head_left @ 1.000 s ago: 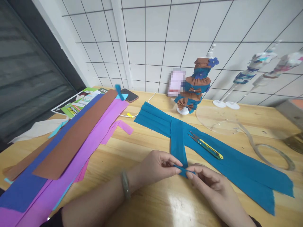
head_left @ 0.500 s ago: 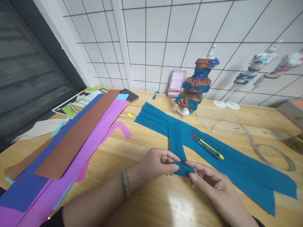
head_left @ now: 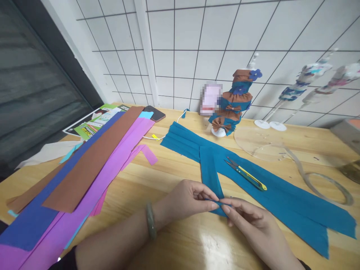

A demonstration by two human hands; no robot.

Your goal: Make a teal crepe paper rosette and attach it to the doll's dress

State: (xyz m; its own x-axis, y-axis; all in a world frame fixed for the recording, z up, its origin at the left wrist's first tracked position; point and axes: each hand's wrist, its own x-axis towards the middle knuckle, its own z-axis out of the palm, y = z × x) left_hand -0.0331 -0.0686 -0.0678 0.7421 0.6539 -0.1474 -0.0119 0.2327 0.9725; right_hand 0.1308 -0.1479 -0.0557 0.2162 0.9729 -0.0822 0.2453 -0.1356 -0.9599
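Observation:
Between my hands is the near end of a narrow teal crepe paper strip (head_left: pixel 210 174), folded over and pinched. My left hand (head_left: pixel 194 198), with a green bangle at the wrist, grips it between thumb and fingers. Right beside it, my right hand (head_left: pixel 247 217) pinches the same folded end, thumb tip close to the left thumb. The strip's far end lies over a wide teal crepe paper sheet (head_left: pixel 284 191). Thread snips (head_left: pixel 247 174) with a yellow and green handle rest on that sheet. My fingers partly hide the fold.
Brown (head_left: pixel 95 161), blue and purple paper strips lie stacked at left, near a phone (head_left: pixel 156 114). A mannequin in a brown and teal paper dress (head_left: pixel 234 101) stands at the back. Two more dress stands (head_left: pixel 303 82), a clear disc (head_left: pixel 258 142) and a tape roll (head_left: pixel 329 187) are at right.
My hands have come closer together, thumbs almost meeting. The strip's end is now gathered more tightly between my fingers, and less of the fold shows.

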